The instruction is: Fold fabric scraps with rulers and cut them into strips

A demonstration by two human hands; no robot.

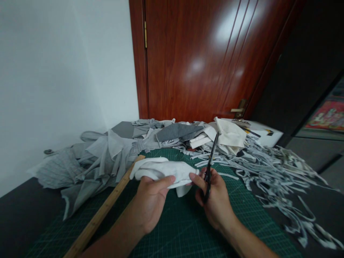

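Note:
A bunched piece of white fabric (pixel 172 171) is held up above the green cutting mat (pixel 185 225). My left hand (pixel 153 199) grips its left part, thumb on top. At the fabric's right end, the thumb and fingertips of my right hand (pixel 215 197) pinch the edge. That same hand also carries black-handled scissors (pixel 210 163), whose blades point up and away from me. Part of the fabric hangs down between the hands. The fingers beneath the cloth are mostly hidden.
A wooden ruler (pixel 104 206) lies slantwise on the mat's left side. Grey fabric pieces (pixel 107 157) are heaped at the left, with more cloth (pixel 180 132) at the back. Many cut strips (pixel 268 172) spread along the right. Behind stands a brown door (pixel 193 64).

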